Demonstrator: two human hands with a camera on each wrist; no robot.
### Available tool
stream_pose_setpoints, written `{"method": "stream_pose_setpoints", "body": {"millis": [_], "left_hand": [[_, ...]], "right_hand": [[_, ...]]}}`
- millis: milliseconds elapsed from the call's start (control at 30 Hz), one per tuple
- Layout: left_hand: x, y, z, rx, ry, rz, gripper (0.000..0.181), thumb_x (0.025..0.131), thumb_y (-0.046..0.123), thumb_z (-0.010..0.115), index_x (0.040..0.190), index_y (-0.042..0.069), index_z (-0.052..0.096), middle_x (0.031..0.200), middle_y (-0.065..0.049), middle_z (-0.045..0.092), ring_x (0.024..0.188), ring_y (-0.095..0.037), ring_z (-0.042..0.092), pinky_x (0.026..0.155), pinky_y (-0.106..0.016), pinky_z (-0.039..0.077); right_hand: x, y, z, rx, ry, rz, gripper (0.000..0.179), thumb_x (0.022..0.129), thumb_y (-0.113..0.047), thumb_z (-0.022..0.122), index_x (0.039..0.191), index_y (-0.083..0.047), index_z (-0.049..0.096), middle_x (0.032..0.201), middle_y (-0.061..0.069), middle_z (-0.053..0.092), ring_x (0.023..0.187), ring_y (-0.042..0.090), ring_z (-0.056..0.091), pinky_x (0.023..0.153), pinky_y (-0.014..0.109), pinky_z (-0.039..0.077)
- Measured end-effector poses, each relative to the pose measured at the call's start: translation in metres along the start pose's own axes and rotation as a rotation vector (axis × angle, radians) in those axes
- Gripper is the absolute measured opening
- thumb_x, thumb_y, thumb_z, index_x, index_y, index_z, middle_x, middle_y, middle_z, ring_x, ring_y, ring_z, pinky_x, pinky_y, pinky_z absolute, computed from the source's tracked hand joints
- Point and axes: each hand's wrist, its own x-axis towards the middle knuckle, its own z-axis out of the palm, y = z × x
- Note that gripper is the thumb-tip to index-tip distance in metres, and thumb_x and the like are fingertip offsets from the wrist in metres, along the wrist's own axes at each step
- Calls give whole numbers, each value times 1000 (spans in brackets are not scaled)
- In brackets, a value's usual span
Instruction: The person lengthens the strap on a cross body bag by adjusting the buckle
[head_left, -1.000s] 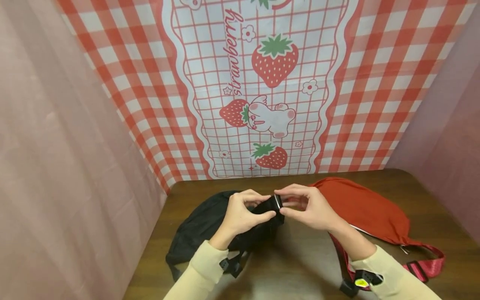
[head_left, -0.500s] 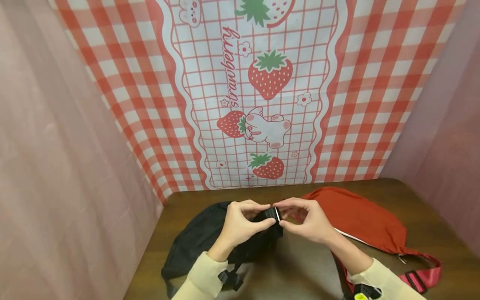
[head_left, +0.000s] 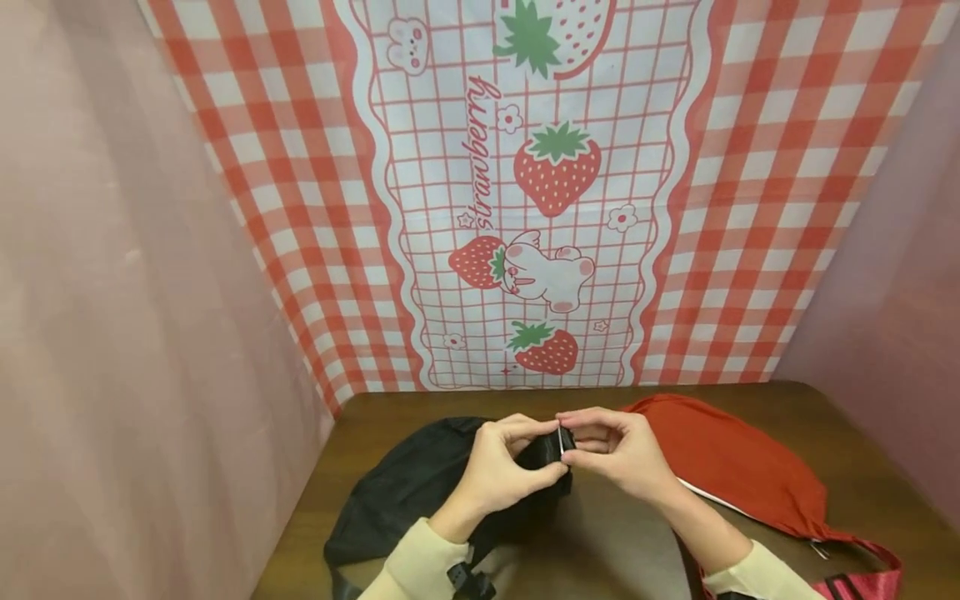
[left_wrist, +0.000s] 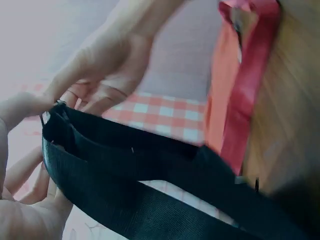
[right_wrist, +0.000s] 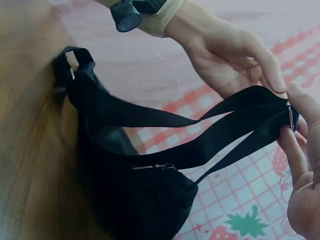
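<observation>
In the head view my left hand [head_left: 502, 467] pinches a black webbing strap [head_left: 542, 450] between thumb and fingers, beside a thin metal strap slider [head_left: 560, 442]. My right hand [head_left: 626, 454] meets it from the other side, thumb and fingertips pinching the slider's ends. The right wrist view shows the strap [right_wrist: 185, 150] doubled and looped through the slider [right_wrist: 291, 116]. Its other end runs down to a black waist bag [head_left: 405, 492] lying on the table under my left arm. A flat loop of the strap [left_wrist: 120, 200] fills the left wrist view.
To the right on the wooden table [head_left: 795, 408] lies a red waist bag [head_left: 738, 467] with a pink-red strap [head_left: 873, 575]. A checked strawberry cloth [head_left: 555, 275] hangs behind the table, with a pale curtain [head_left: 150, 333] at the left.
The head view has tilted upward, so everything sits lower in it. The hands have drawn slightly closer together at the slider, both keeping their pinch.
</observation>
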Motion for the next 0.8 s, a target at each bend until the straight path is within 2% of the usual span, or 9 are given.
{"method": "stream_pose_setpoints", "body": {"millis": [133, 233, 267, 367, 467, 567, 667, 800], "left_hand": [[-5, -3, 6, 109, 51, 26, 55, 77, 12, 98, 128, 6, 77, 114, -9, 76, 104, -9, 73, 96, -23, 62], [-6, -6, 8, 209, 111, 69, 51, 76, 18, 99, 123, 11, 81, 110, -5, 77, 95, -8, 72, 84, -23, 64], [-7, -8, 7, 220, 122, 68, 49, 76, 19, 99, 121, 12, 82, 110, -4, 78, 96, -7, 72, 84, -24, 64], [-8, -11, 8, 199, 124, 38, 45, 77, 19, 98, 120, 14, 83, 113, -2, 80, 101, -8, 73, 90, -24, 63], [-8, -13, 8, 148, 116, -5, 45, 79, 18, 97, 121, 13, 82, 115, -3, 81, 105, -11, 76, 95, -24, 62], [-9, -13, 7, 150, 112, -12, 45, 80, 18, 96, 122, 10, 82, 113, -7, 82, 101, -13, 79, 93, -23, 62], [-8, -11, 5, 168, 109, -17, 44, 80, 18, 96, 120, 9, 82, 113, -8, 83, 100, -16, 79, 91, -21, 62], [-5, -10, 4, 125, 120, -45, 44, 79, 15, 96, 120, 9, 82, 116, -7, 82, 108, -19, 79, 96, -21, 61]], "right_hand": [[-4, -2, 1, 37, -32, 39, 33, 86, 13, 80, 117, 13, 68, 117, -5, 73, 100, 11, 79, 81, 31, 67], [-3, 0, 5, 70, -53, 40, 31, 88, 13, 79, 116, 5, 69, 117, 3, 68, 104, 11, 77, 84, 32, 67], [-2, 2, 7, 70, -48, 30, 31, 88, 13, 78, 116, 3, 70, 118, 5, 67, 105, 10, 77, 85, 31, 66], [-4, 5, 10, 47, -14, -28, 32, 87, 17, 77, 115, 3, 69, 118, 7, 67, 100, 7, 73, 84, 24, 64], [-6, 8, 10, 5, 18, -71, 31, 88, 18, 75, 115, 8, 66, 118, 2, 68, 94, 6, 69, 81, 19, 61], [-7, 10, 8, -36, -2, -69, 33, 90, 16, 74, 120, 11, 62, 118, -4, 68, 95, 6, 68, 82, 19, 61], [-4, 9, 4, -130, -53, -69, 41, 87, 13, 79, 125, 7, 65, 117, -4, 69, 100, 6, 69, 86, 19, 61], [4, 4, -2, -284, -76, -134, 45, 81, 9, 87, 122, -6, 75, 112, 1, 71, 96, 10, 70, 84, 18, 61]]}}
